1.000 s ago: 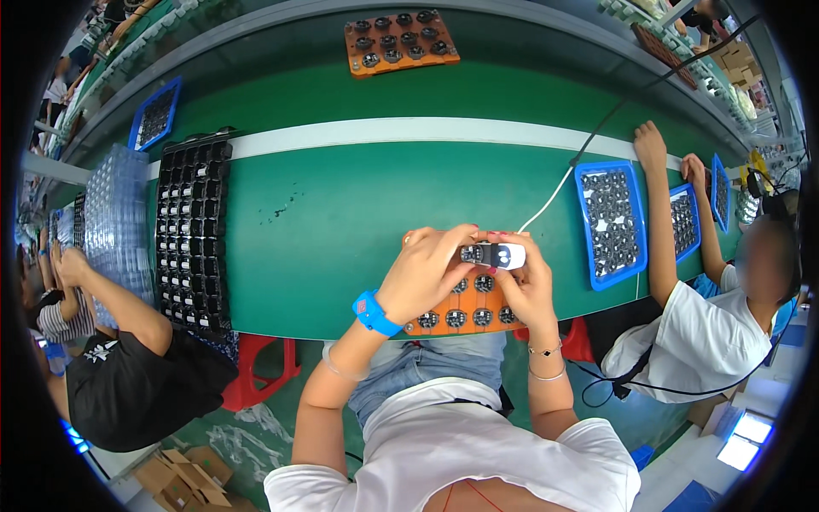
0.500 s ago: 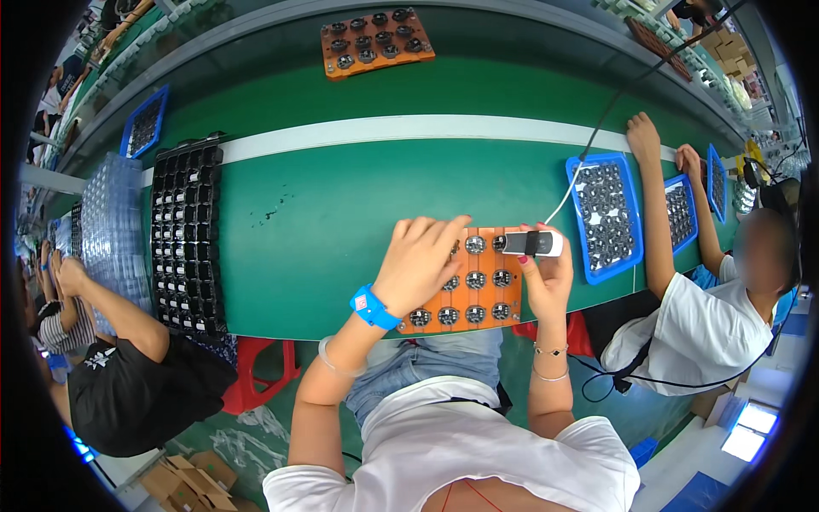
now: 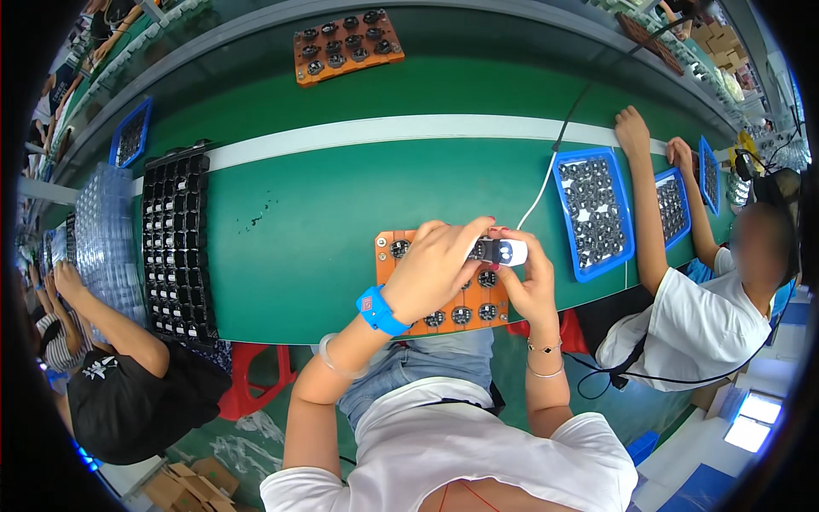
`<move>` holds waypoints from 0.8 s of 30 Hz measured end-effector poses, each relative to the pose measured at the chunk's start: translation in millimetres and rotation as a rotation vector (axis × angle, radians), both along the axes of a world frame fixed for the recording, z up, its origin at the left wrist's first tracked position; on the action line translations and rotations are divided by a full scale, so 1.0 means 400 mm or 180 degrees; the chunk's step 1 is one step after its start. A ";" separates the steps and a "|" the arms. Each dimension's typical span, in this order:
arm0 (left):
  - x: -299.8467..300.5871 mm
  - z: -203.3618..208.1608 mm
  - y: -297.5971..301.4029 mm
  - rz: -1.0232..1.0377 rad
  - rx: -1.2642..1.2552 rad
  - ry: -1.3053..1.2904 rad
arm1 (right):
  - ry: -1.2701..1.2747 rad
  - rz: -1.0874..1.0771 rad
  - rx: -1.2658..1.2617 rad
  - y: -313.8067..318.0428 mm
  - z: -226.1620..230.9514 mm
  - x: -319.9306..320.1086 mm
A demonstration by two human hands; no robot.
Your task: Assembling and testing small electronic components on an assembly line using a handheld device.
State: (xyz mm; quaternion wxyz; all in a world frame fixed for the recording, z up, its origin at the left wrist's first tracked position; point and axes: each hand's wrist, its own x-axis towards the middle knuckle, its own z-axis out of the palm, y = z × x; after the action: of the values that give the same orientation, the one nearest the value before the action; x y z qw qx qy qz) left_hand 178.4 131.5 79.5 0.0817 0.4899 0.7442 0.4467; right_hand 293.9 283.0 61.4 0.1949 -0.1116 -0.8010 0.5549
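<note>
An orange block with rows of round black parts lies at the table's near edge, partly covered by my hands. In my right hand is a white handheld device with a dark section and a cable, gripped between thumb and fingers above the block's right side. My left hand, with a blue wristband, reaches over the block. Its thumb and index finger close around a small black piece right against the device. Whether that piece is a round part or belongs to the device is unclear.
A blue tray of small round parts stands to the right, beside a co-worker's arms. Black moulded trays and clear plastic trays are on the left. Another orange block sits at the back. A cable crosses the table.
My hands have come together over the block's right side. The device has turned end-on, and my left thumb and index finger now meet beside it. The whole view has shifted slightly.
</note>
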 end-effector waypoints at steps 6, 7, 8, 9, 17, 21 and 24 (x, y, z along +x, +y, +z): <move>-0.002 -0.029 0.015 0.0148 -0.0415 0.0053 | 0.0350 -0.0390 -0.0635 0.021 -0.042 0.040; -0.006 -0.035 0.019 0.0192 -0.0597 0.0309 | 0.0404 -0.0434 -0.0789 0.035 -0.040 0.050; -0.005 -0.035 0.027 0.0187 -0.0604 0.0307 | 0.0418 -0.0440 -0.0706 0.045 -0.034 0.055; 0.000 -0.035 0.041 0.0207 -0.0474 0.0626 | 0.0362 -0.0431 -0.0606 0.052 -0.033 0.057; 0.020 -0.048 0.106 0.0076 -0.0353 0.0605 | -0.0212 -0.0149 -0.0020 0.089 -0.048 0.057; 0.024 -0.028 0.106 -0.0065 -0.0174 0.0286 | -0.0099 -0.0053 -0.0107 0.087 -0.057 0.058; 0.026 -0.039 0.106 -0.0054 -0.0136 0.0168 | -0.0081 -0.0085 -0.0392 0.084 -0.048 0.060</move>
State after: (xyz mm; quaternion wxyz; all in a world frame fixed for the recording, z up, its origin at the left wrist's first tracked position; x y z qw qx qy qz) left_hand 188.8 174.1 63.8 0.0763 0.5060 0.7512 0.4170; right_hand 318.0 316.6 42.0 0.1849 -0.1411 -0.7662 0.5990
